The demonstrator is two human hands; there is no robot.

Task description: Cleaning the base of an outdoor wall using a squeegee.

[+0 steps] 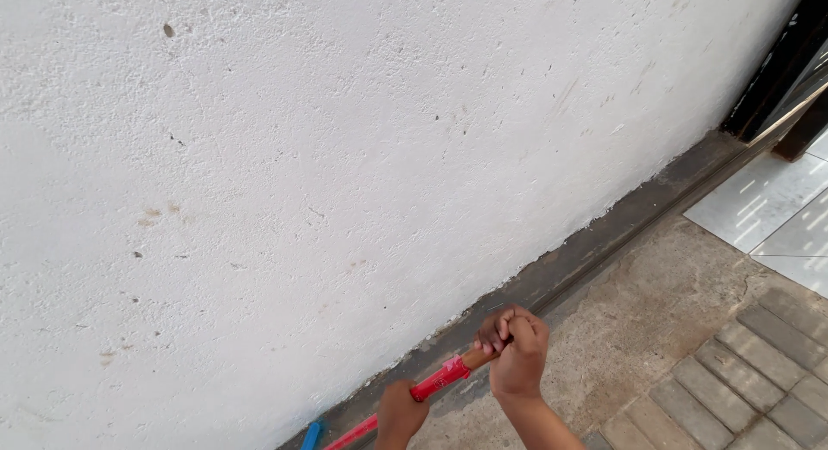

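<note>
Head view. A long red handle (435,383) with a brown wooden end runs slantwise across the lower middle of the frame, close to the foot of a rough white plastered wall (345,157). The right hand (516,348) is curled tight around the brown upper end of the handle, fingers folded over one another at the tip. The left hand (401,413) is wrapped around the red shaft lower down, near the bottom edge of the frame; the two hands are apart, with a short stretch of red shaft showing between them. Below the left hand the shaft continues to the frame edge, just beside a small blue part (311,434) whose kind cannot be told. A dark grey strip (604,234) runs along the base of the wall. Bare concrete floor (655,312) lies beside it, bordered on the right by grey paving bricks (759,355) and pale tiles (776,209).
</note>
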